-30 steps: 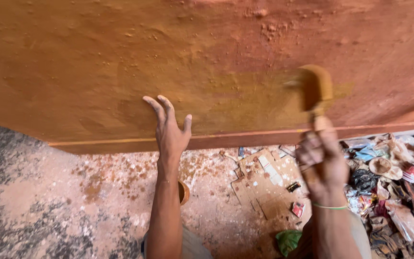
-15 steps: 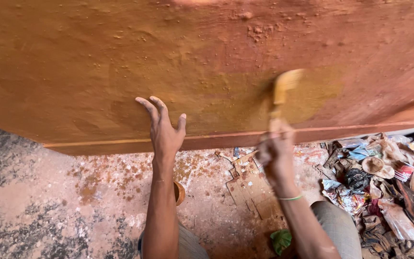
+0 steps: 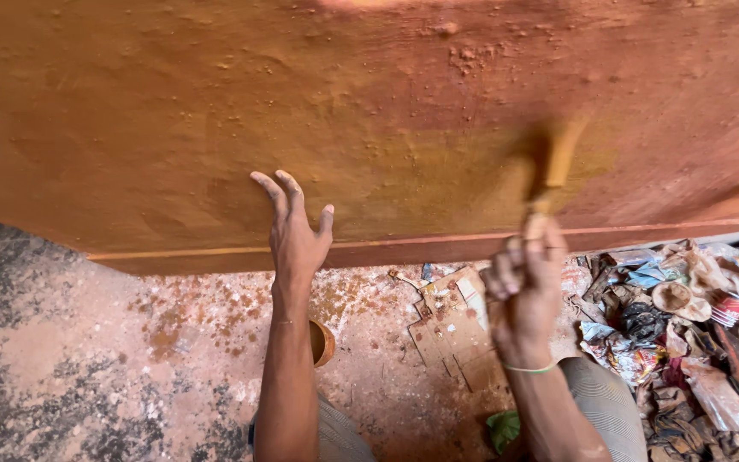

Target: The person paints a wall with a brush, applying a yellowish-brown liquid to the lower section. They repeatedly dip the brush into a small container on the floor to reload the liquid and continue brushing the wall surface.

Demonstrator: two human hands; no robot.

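Right hand (image 3: 523, 287) is closed in a fist around the handle of a brush (image 3: 553, 167), which points up from the fist and is blurred; its head lies against the wall (image 3: 130, 128), on a yellower patch of the orange-brown surface, just above the ledge (image 3: 438, 244). A thin green band circles the right wrist. Left hand (image 3: 294, 229) is spread wide and holds nothing, its palm and fingers flat on the wall just above the same ledge, well apart from the brush. Both forearms rise from the bottom edge, with grey ribbed cloth showing at the knees below them. Beside the left forearm, partly hidden by it, sits a small round orange-brown pot (image 3: 322, 342) on the floor (image 3: 62, 359), which is stained with reddish drips near the wall and darker grey farther left. Between the arms lie flat pieces of cardboard (image 3: 451, 325), and a green scrap (image 3: 501, 428) shows near the right elbow. To the right, against the foot of the wall, is a heap of litter (image 3: 686, 325): wrappers, paper and dark scraps. Beyond everything stands the wall, rough and pitted, redder toward the right.
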